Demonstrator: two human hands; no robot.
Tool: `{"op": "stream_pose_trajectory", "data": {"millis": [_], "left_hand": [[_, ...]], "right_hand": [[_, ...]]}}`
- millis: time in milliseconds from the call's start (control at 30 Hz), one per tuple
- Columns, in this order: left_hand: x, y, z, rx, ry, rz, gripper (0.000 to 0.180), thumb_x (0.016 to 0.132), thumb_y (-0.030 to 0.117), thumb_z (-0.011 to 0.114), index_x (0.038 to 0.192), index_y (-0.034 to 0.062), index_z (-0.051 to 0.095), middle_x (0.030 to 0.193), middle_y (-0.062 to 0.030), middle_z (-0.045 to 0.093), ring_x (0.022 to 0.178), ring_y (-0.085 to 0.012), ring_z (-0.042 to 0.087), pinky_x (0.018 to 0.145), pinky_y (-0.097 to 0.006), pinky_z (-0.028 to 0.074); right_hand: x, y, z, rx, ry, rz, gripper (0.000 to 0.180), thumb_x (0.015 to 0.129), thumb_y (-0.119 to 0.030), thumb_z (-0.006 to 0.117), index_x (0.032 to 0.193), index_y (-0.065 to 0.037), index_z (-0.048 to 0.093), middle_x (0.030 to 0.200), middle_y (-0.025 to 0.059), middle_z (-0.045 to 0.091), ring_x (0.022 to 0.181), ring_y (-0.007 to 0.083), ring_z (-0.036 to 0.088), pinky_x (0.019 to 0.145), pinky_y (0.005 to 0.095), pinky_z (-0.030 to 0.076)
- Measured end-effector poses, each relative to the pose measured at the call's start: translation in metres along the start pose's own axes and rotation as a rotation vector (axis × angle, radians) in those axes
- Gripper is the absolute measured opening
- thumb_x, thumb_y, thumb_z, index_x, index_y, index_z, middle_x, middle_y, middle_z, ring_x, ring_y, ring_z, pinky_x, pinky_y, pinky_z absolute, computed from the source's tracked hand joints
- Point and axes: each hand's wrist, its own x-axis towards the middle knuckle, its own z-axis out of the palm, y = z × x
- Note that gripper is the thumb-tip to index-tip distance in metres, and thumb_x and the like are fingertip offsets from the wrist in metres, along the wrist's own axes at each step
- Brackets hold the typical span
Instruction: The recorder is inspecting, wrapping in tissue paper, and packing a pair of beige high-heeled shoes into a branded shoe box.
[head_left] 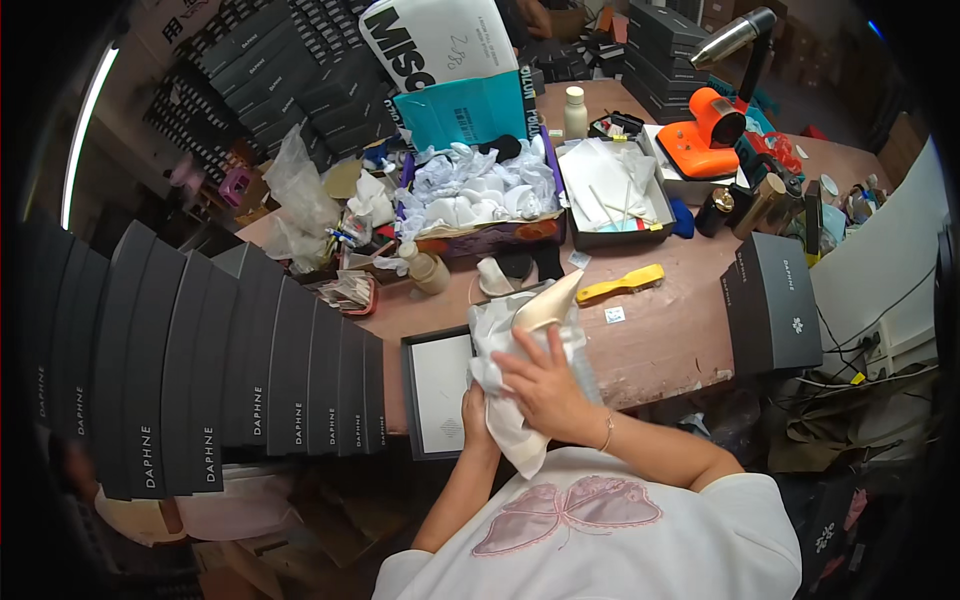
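Note:
A cream pointed shoe (549, 304), toe pointing up and to the right, is partly wrapped in white tissue paper (490, 335). My right hand (548, 385) presses over the paper and the shoe's heel side, its fingers a little apart. On the paper's left edge, my left hand (479, 418) grips from below, with most of its fingers hidden behind the paper. Directly under and left of them lies an open dark grey shoebox (408, 400) with a white sheet (442, 385) inside. A yellow-handled brush (625, 284) lies right of the shoe, near a small white label (613, 315).
Stacked dark shoeboxes (230, 350) wall off the left side; more boxes (775, 305) stand on the right. Behind are a purple carton (490, 240) of crumpled white paper, a tray (620, 238) of sheets, a cream bottle (428, 270) and an orange stand (700, 150) holding a heat gun.

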Motion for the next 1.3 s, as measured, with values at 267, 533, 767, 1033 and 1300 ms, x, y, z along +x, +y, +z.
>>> {"op": "stream_pose_trajectory", "data": {"millis": [267,533,767,1033,1300], "left_hand": [[-0.022,0.063,-0.09,0.228,-0.09,-0.084,0.049,0.094,0.035,0.052,0.123,-0.0042,0.052,0.116,-0.0188,0.061,0.1,-0.0261,0.064,0.086,-0.035,0.053],[-0.035,0.094,-0.063,0.017,0.416,0.377,0.045,0.101,0.034,0.04,0.122,-0.0044,0.048,0.117,-0.0172,0.057,0.103,-0.0245,0.06,0.086,-0.034,0.051],[0.058,0.08,-0.087,1.728,0.106,0.915,0.028,0.09,0.018,0.055,0.111,-0.0002,0.058,0.116,-0.0164,0.059,0.113,-0.0339,0.055,0.107,-0.055,0.027],[0.049,0.062,-0.034,0.818,-0.457,0.12,0.063,0.094,0.05,0.05,0.134,0.0012,0.043,0.122,-0.0179,0.058,0.107,-0.0308,0.06,0.096,-0.036,0.045],[-0.018,0.009,-0.049,-0.122,-0.346,-0.633,0.075,0.093,0.066,0.019,0.128,0.0046,0.045,0.107,-0.0142,0.061,0.086,-0.0271,0.065,0.075,-0.04,0.056]], "right_hand": [[0.032,0.003,-0.056,0.074,-0.303,-0.014,0.045,0.075,-0.024,0.072,0.117,-0.01,0.058,0.118,0.0151,0.056,0.107,0.0332,0.056,0.09,0.042,0.045],[-0.017,0.055,-0.002,0.117,-0.136,0.358,0.06,0.075,-0.036,0.074,0.119,-0.002,0.051,0.094,0.0182,0.064,0.087,0.0354,0.064,0.073,0.042,0.051],[-0.046,0.126,-0.001,0.447,0.112,0.765,0.056,0.079,-0.032,0.071,0.12,-0.001,0.05,0.103,0.0206,0.065,0.095,0.0334,0.065,0.081,0.0382,0.05],[-0.002,0.069,-0.05,0.33,-0.715,0.403,0.049,0.079,-0.038,0.068,0.108,-0.001,0.056,0.09,0.0248,0.063,0.085,0.0388,0.063,0.072,0.0429,0.049],[0.014,0.024,0.014,-0.032,-0.092,-0.133,0.033,0.071,-0.029,0.07,0.098,-0.012,0.061,0.092,0.0012,0.056,0.089,0.0192,0.054,0.078,0.0315,0.039]]}}
